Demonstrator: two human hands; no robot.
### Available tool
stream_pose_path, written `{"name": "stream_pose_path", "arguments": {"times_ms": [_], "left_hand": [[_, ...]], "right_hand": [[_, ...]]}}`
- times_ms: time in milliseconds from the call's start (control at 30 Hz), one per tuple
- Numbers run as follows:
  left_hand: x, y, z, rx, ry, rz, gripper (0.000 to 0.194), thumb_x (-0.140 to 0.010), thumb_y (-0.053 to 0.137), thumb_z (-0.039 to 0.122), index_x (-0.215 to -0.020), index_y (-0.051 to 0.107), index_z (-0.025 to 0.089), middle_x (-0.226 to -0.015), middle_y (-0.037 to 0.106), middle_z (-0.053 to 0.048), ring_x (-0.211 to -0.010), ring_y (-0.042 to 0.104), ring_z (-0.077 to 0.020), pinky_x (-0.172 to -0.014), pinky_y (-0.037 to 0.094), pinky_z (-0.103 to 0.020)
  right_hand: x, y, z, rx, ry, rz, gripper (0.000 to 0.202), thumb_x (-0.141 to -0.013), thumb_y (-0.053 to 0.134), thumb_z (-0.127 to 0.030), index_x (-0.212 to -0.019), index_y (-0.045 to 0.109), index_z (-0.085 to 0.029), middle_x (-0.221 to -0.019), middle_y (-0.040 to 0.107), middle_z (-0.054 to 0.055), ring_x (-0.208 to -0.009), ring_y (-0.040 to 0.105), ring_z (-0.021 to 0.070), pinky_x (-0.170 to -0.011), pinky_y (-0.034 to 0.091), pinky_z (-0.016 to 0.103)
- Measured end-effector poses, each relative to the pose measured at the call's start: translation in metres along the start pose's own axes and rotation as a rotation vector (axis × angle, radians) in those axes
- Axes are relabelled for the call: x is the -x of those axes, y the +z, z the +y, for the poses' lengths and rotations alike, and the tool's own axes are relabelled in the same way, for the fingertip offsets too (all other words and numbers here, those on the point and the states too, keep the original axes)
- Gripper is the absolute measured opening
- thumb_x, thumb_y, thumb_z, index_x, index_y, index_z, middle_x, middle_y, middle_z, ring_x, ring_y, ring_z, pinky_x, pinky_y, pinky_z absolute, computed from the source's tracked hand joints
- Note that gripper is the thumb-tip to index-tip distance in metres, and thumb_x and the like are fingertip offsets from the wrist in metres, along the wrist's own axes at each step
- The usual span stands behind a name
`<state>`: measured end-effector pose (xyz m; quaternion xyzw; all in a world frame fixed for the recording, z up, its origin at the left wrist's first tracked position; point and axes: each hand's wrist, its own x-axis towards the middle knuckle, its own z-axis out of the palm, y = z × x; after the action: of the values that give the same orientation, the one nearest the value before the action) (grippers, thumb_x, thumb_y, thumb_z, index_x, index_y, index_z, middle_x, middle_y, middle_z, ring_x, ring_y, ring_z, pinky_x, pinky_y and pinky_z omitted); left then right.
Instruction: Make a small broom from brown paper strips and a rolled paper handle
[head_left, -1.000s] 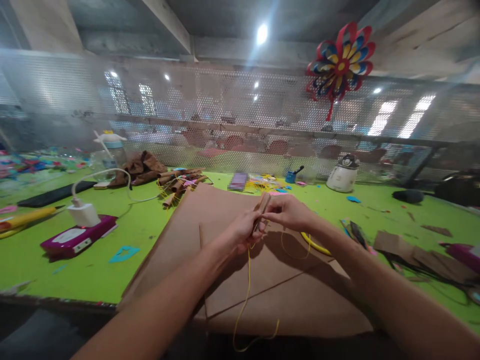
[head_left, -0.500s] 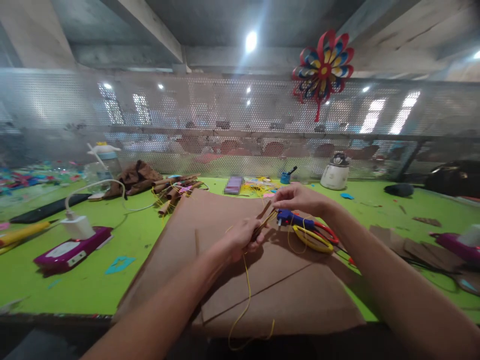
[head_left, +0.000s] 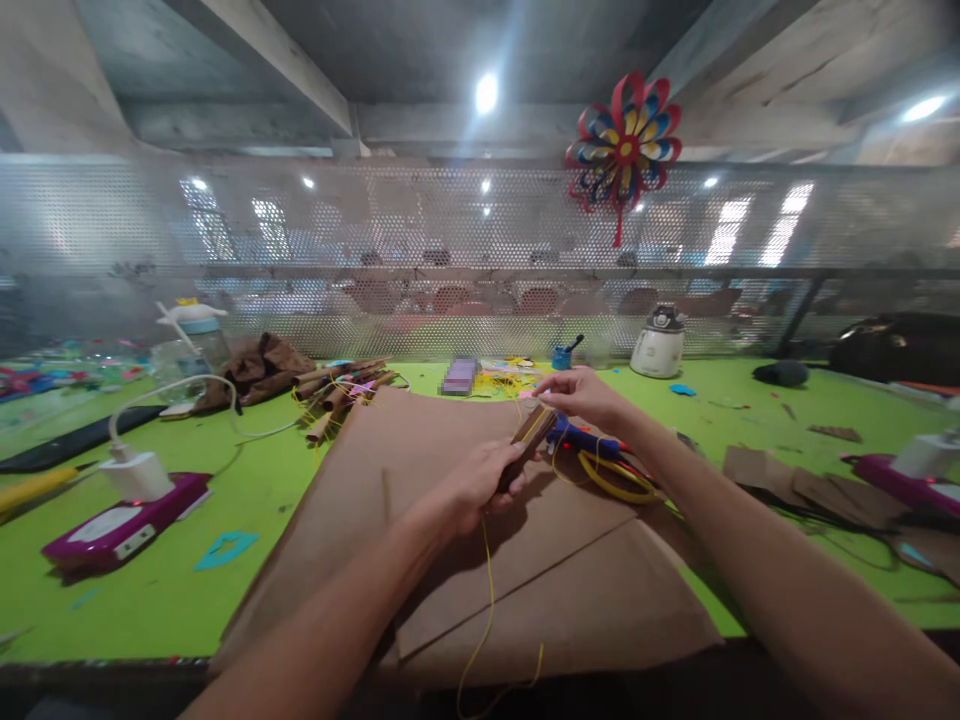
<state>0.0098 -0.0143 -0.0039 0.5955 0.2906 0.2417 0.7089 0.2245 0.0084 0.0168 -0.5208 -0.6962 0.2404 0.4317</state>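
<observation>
My left hand (head_left: pixel 491 478) is wrapped round a narrow roll of brown paper (head_left: pixel 534 432), which tilts up and away to the right. Yellow string (head_left: pixel 489 590) hangs below that hand and curls over the front edge of a large brown paper sheet (head_left: pixel 442 420). At the roll's far end, my right hand (head_left: pixel 577 395) has thumb and fingertips pinched together. Whatever lies between those fingertips is too small to make out. Close beneath the right hand rest a blue tool (head_left: pixel 581 437) and a yellow loop handle (head_left: pixel 615 478), with loose yellow string across them.
Several brown paper rolls (head_left: pixel 337 400) tied with yellow string lie at the back left. A purple power strip (head_left: pixel 127 520) with a white charger stands on the green table (head_left: pixel 285 480). A white bottle (head_left: pixel 658 345) is at the back right, near brown paper scraps (head_left: pixel 825 490).
The roll in my left hand has turned so more of its length shows. My right hand stays pinched at its far end. The whole view has shifted slightly.
</observation>
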Motion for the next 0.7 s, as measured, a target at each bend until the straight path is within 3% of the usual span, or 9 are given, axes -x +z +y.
{"name": "stream_pose_path", "arguments": {"times_ms": [300,500,633,700], "left_hand": [[0.000,-0.002,0.000,-0.059,0.029,0.033,0.026,-0.090,0.044,0.035,-0.089,0.059,0.014,-0.050,0.036,0.005,-0.038,0.019,-0.0042,-0.037,0.011,-0.020],[0.002,-0.008,0.005,-0.016,0.061,-0.089,0.029,-0.090,0.043,0.038,-0.099,0.054,0.013,-0.051,0.036,0.007,-0.037,0.019,-0.0030,-0.038,0.009,-0.020],[0.004,-0.016,0.011,-0.024,0.100,-0.131,0.031,-0.090,0.043,0.039,-0.102,0.053,0.013,-0.050,0.032,0.008,-0.039,0.019,-0.0041,-0.039,0.009,-0.019],[0.006,-0.021,0.014,-0.055,0.099,-0.164,0.033,-0.090,0.043,0.041,-0.103,0.053,0.013,-0.050,0.032,0.008,-0.040,0.020,-0.0047,-0.039,0.011,-0.019]], "right_hand": [[-0.006,0.000,0.027,0.025,0.063,0.059,0.029,-0.070,0.055,-0.036,-0.083,0.067,-0.013,-0.049,0.040,-0.006,-0.045,0.031,0.0078,-0.045,0.025,0.021],[-0.007,-0.005,0.048,0.055,0.119,0.163,0.025,-0.065,0.057,-0.035,-0.071,0.068,-0.013,-0.048,0.047,-0.003,-0.045,0.037,0.0094,-0.047,0.031,0.024],[-0.005,-0.021,0.025,0.039,0.063,0.254,0.025,-0.066,0.061,-0.036,-0.072,0.069,-0.014,-0.068,0.064,0.005,-0.066,0.054,0.0168,-0.064,0.042,0.030],[0.001,-0.029,0.001,0.003,0.006,0.209,0.029,-0.070,0.060,-0.040,-0.078,0.071,-0.014,-0.080,0.067,0.007,-0.076,0.057,0.0187,-0.070,0.043,0.031]]}}
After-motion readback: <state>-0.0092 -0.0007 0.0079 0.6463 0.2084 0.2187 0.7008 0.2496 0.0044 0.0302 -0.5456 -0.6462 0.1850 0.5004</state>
